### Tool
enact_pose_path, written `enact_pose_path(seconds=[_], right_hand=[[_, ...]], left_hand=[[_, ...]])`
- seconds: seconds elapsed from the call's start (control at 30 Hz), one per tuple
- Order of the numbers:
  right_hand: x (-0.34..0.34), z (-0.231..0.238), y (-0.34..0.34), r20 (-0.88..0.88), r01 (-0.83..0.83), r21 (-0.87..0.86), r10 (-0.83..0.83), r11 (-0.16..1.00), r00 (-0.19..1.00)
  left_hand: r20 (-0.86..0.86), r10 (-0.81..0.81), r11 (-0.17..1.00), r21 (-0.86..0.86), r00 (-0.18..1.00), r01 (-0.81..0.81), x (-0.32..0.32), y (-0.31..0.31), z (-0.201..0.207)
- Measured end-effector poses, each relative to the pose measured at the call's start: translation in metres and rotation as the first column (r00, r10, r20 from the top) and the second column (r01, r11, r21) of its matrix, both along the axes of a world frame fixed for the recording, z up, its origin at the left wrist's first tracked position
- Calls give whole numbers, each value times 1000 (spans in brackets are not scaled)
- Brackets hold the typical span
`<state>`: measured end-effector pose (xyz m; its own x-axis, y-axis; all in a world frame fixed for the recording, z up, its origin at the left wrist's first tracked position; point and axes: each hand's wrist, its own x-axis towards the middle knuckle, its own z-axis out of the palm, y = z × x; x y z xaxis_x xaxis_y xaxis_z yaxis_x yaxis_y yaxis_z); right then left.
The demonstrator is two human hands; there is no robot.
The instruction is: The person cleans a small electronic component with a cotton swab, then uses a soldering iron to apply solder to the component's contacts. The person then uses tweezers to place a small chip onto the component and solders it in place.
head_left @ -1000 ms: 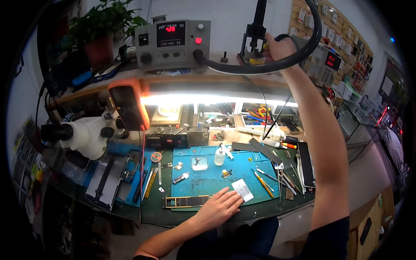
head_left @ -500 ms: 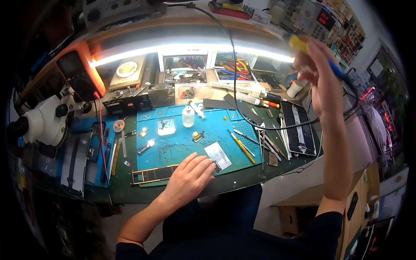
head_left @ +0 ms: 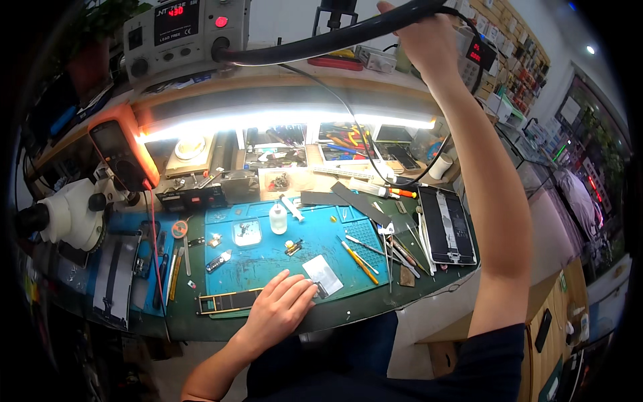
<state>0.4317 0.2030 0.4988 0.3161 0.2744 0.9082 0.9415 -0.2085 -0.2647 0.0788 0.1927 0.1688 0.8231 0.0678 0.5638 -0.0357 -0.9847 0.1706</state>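
My left hand (head_left: 281, 303) lies palm down near the front edge of the blue work mat (head_left: 268, 264), fingers outstretched. Beneath it runs a narrow dark frame with yellowish edges (head_left: 231, 301). A small dark piece (head_left: 319, 291) shows at the fingertips, beside a silvery sheet (head_left: 323, 275). High up, my right hand (head_left: 429, 41) is raised against the top of the picture. A thick black hose (head_left: 315, 48) crosses in front of its fingers, and a thinner cable runs up to the hand. Most of its fingers are hidden, so whatever it holds does not show.
A grey station (head_left: 187, 33) feeds the hose from the shelf. Around the mat are a white microscope (head_left: 67, 211), an orange multimeter (head_left: 120, 147), a bottle (head_left: 278, 220), a yellow-handled tool (head_left: 360, 262) and a tablet-like panel (head_left: 447, 224). A bright light strip (head_left: 288, 117) spans the back.
My right hand has gone up and left from beside the shelf; the yellow-and-blue handle it held is no longer visible. The view has tilted upward, showing the hose. My left hand stays at the frame.
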Motion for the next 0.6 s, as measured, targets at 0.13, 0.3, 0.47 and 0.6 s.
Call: enact_pose_path(seconds=[0.13, 0.3, 0.47, 0.6], right_hand=[[-21, 5, -1, -230, 14, -98, -36, 995, 972], [-37, -98, -79, -524, -563, 105, 527, 820, 669], [-80, -210, -191, -705, -695, 47, 517, 718, 486], [-106, -258, -222, -862, -715, 65, 400, 696, 311]], left_hand=[[-9, -27, 999, -21, 1000, 27, 1, -1, 2], [-98, 10, 998, -53, 995, -15, -8, 2, 2], [-139, -28, 999, -49, 990, 21, 0, -3, 6], [-170, -38, 998, -52, 985, 30, 1, -2, 10]])
